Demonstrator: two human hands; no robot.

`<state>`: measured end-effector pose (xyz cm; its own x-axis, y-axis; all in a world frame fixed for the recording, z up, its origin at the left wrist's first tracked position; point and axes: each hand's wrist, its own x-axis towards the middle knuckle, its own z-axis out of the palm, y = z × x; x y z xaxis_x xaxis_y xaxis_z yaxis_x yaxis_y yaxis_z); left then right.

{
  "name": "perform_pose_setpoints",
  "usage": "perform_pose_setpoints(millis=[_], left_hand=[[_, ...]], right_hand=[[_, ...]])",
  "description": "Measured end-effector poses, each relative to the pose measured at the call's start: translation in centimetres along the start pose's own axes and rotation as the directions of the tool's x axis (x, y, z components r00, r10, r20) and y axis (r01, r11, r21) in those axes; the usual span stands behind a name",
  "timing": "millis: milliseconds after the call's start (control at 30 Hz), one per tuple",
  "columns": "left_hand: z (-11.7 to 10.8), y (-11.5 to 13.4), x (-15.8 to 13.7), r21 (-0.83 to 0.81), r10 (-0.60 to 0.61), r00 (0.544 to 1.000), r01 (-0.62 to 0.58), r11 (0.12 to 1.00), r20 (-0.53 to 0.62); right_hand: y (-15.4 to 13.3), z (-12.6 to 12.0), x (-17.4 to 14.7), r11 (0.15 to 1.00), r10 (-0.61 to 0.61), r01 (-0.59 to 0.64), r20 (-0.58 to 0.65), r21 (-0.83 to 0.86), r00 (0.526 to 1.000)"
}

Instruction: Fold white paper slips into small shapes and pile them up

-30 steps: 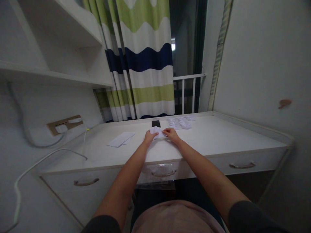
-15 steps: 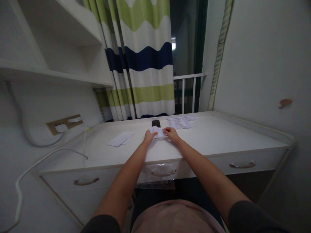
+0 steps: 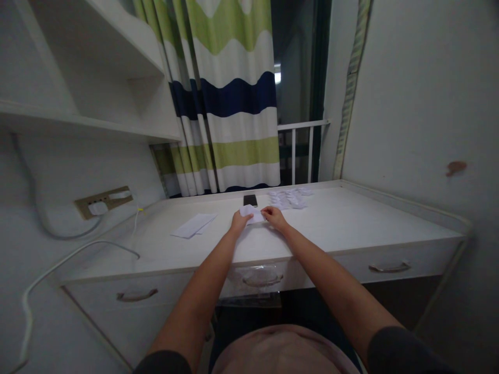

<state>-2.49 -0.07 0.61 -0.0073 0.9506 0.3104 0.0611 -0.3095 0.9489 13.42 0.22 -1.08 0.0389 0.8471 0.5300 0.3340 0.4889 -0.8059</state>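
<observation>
Between my hands is a small white sheet of paper [image 3: 255,215], held just above the desk [image 3: 331,218]. My left hand [image 3: 240,220] grips its left side, thumb on top. With fingers pinched together, my right hand [image 3: 274,215] holds the right edge. Beyond them lies a dark phone [image 3: 250,200], flat on the desk. Several small folded white paper pieces [image 3: 290,198] are grouped in rows behind my right hand. To the left, a few flat white sheets [image 3: 194,225] overlap each other.
A white cable [image 3: 81,262] loops over the desk's left side, near a wall socket [image 3: 103,201] with plugs. A shelf [image 3: 89,122] overhangs the upper left. At the back hangs a striped curtain [image 3: 237,124] beside a white railing [image 3: 304,125]. Drawer handles [image 3: 389,268] line the front.
Both hands keep their hold on the paper with almost no movement. The whole view has shifted slightly.
</observation>
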Motion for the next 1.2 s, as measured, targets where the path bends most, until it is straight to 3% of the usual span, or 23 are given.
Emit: perform_pose_setpoints(millis=[533, 800, 1000, 1200], left_hand=[[-0.1, -0.1, 0.1, 0.033, -0.011, 0.999, 0.013, 0.999, -0.050], [0.0, -0.1, 0.1, 0.024, -0.002, 1.000, 0.002, 1.000, -0.008], [0.2, 0.4, -0.6, 0.009, -0.006, 0.990, 0.004, 1.000, 0.143], [0.3, 0.8, -1.0, 0.095, -0.013, 0.966, -0.012, 0.995, 0.258]], right_hand=[[-0.2, 0.0, -0.1, 1.000, 0.017, -0.017, -0.010, -0.002, 1.000], [-0.3, -0.3, -0.1, 0.999, -0.009, 0.009, -0.001, -0.047, 1.000], [-0.7, 0.2, -0.4, 0.996, -0.036, 0.033, 0.040, 0.078, 0.999], [-0.9, 0.1, -0.6, 0.997, -0.035, 0.029, 0.081, 0.070, 0.996]])
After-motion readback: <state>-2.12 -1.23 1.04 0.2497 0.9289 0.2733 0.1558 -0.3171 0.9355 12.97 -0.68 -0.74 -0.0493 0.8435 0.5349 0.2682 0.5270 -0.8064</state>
